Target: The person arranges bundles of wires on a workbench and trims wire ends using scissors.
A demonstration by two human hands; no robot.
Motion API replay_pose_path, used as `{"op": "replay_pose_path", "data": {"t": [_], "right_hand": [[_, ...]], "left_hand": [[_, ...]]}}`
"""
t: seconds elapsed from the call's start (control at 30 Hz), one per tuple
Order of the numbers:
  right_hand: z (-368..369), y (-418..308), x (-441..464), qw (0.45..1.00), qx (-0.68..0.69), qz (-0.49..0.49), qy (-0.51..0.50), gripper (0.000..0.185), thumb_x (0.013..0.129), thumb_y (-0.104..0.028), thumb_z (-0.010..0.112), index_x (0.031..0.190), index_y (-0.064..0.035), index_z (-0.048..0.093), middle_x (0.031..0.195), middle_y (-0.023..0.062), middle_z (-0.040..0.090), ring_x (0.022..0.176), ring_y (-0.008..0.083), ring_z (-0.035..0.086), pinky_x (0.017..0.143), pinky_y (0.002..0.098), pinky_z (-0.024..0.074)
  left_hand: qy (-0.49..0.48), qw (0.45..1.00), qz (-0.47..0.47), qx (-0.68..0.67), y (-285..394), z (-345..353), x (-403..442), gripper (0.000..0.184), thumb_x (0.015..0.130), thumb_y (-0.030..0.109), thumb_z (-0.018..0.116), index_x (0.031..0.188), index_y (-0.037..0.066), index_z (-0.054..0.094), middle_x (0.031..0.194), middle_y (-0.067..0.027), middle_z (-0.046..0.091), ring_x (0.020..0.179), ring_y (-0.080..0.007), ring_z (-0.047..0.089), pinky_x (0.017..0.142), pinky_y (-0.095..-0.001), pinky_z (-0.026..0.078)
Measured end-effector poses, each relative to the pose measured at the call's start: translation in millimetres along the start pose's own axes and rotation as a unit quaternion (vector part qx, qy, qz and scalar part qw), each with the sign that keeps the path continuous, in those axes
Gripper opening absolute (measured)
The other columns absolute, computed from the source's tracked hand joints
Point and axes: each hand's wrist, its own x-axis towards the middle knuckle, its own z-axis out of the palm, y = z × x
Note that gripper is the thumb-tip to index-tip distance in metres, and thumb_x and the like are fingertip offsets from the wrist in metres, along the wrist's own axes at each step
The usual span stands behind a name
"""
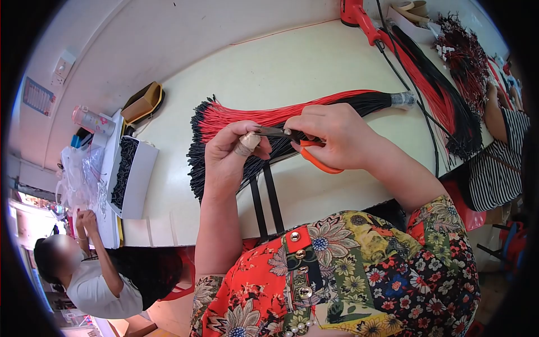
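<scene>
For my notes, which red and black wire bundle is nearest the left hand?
The central wire bundle, with the left hand over it; the other bundle lies farther right.

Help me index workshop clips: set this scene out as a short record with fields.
Right hand: holds orange-handled metal scissors
Left hand: beside the blades, one finger in a pale wrap; grip unclear
Beneath both: long bundle of thin red and black wires
Surface: pale, smooth tabletop
Left of bundle: white cardboard box holding small black pieces
Upper right: red pistol-shaped tool
Nearby: person in white top
</scene>
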Motion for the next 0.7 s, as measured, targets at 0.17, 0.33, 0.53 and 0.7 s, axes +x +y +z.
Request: {"op": "replay_pose_path", "data": {"t": [0.17, 0.33, 0.53, 0.7], "right_hand": [[3.6, 2.4, -0.5, 0.998, 0.001, -0.043, 0.039, 0.025, 0.069, -0.009, 0.069, 0.093, -0.0050, 0.062, 0.070, 0.0072, 0.058, 0.061, 0.0246, 0.057, 0.052, 0.0342, 0.0446], [5.5, 5.6, -1.4, 0.997, 0.012, -0.058, 0.048, 0.028, 0.066, -0.004, 0.069, 0.093, -0.0040, 0.062, 0.068, 0.0071, 0.057, 0.057, 0.0240, 0.056, 0.050, 0.0332, 0.0442], [2.2, 3.2, -1.6, 0.999, -0.010, -0.041, 0.018, 0.019, 0.070, -0.011, 0.066, 0.088, -0.0068, 0.061, 0.072, 0.0067, 0.059, 0.067, 0.0256, 0.060, 0.057, 0.0361, 0.0485], [1.9, 4.5, -1.7, 0.996, -0.046, -0.081, 0.017, 0.014, 0.070, -0.010, 0.066, 0.080, -0.0077, 0.057, 0.067, 0.0052, 0.056, 0.065, 0.0241, 0.060, 0.054, 0.0356, 0.0481]], "left_hand": [[-0.007, 1.000, 0.004, 0.005, -1.9, -1.4, -0.6, 0.013, 0.089, 0.000, 0.057, 0.101, 0.000, 0.061, 0.083, -0.0082, 0.064, 0.073, -0.0146, 0.063, 0.065, -0.0269, 0.054], [-0.016, 1.000, 0.011, 0.005, -2.0, -0.4, 0.0, 0.013, 0.088, -0.003, 0.057, 0.100, -0.001, 0.061, 0.082, -0.0078, 0.062, 0.072, -0.0148, 0.062, 0.066, -0.0277, 0.053], [-0.024, 1.000, -0.003, -0.012, -0.6, -3.3, -0.5, 0.014, 0.086, -0.004, 0.058, 0.100, -0.002, 0.062, 0.082, -0.0086, 0.062, 0.070, -0.0152, 0.061, 0.065, -0.0286, 0.052], [-0.066, 0.995, -0.036, -0.069, -0.5, -10.0, 0.9, 0.015, 0.085, -0.003, 0.060, 0.099, -0.002, 0.062, 0.083, -0.0102, 0.062, 0.065, -0.0142, 0.058, 0.064, -0.0314, 0.054]]}}
